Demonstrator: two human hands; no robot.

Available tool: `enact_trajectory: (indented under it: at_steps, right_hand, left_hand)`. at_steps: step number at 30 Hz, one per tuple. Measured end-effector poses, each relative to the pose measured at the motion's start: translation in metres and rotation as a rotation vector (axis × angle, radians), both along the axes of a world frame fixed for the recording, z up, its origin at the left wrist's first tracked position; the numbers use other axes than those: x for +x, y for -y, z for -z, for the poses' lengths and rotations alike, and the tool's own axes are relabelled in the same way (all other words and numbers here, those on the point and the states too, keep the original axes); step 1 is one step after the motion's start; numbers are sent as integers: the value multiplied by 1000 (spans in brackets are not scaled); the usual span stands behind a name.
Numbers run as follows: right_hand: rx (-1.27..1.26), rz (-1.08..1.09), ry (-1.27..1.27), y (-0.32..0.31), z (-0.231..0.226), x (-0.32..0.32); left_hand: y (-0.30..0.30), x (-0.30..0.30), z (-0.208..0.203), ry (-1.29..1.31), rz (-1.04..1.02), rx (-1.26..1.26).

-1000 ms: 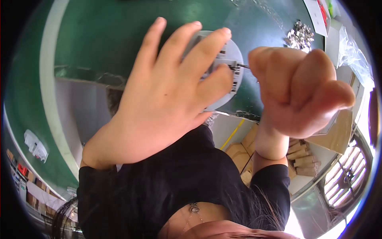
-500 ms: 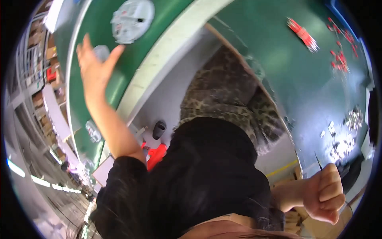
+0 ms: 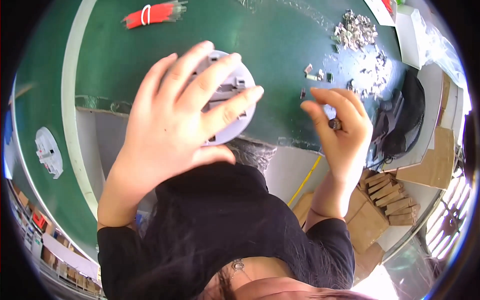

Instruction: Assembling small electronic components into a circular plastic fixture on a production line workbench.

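On the green bench in front of me lies a round pale-grey plastic housing (image 3: 245, 75) with moulded slots and ribs. My left hand (image 3: 175, 110) spreads over its left part, fingers stretched apart and thumb low near its rim. Much of the housing is hidden under that hand. To the right, my right hand (image 3: 345, 122) is curled around a thin dark tool (image 3: 334, 123); only its rounded dark end shows clearly. Several small loose metal pieces (image 3: 314, 76) lie on the bench just beyond the right hand.
A banded bundle of red wires (image 3: 150, 15) lies at the far left of the bench. Heaps of small metal parts (image 3: 355, 31) spread at the right, near a black mesh item (image 3: 407, 115). Another grey housing (image 3: 49, 152) sits on the green strip at left. Cardboard boxes (image 3: 390, 197) stand lower right.
My view has swung right. My left hand has come from the green strip to the bench, where a grey housing now lies beneath it. My right hand has moved up over the bench.
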State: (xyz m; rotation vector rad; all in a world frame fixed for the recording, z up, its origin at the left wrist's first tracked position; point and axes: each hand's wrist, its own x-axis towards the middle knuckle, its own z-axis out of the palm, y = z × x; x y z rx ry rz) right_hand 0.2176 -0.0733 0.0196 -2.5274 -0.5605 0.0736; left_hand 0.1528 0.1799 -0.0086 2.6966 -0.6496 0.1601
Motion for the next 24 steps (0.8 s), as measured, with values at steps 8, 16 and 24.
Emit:
enact_trajectory:
  at_steps: [8,16,24]
  right_hand:
    - [73,36,-21,1,14,7]
    - [89,47,-38,5,19,12]
    - [131,-112,191,-16,18,19]
  left_hand:
    - [-12,94,-29,-161,-259,-305]
    - [-12,149,-17,-161,-246,-252]
    - [-21,103,-13,-14,-359,-666]
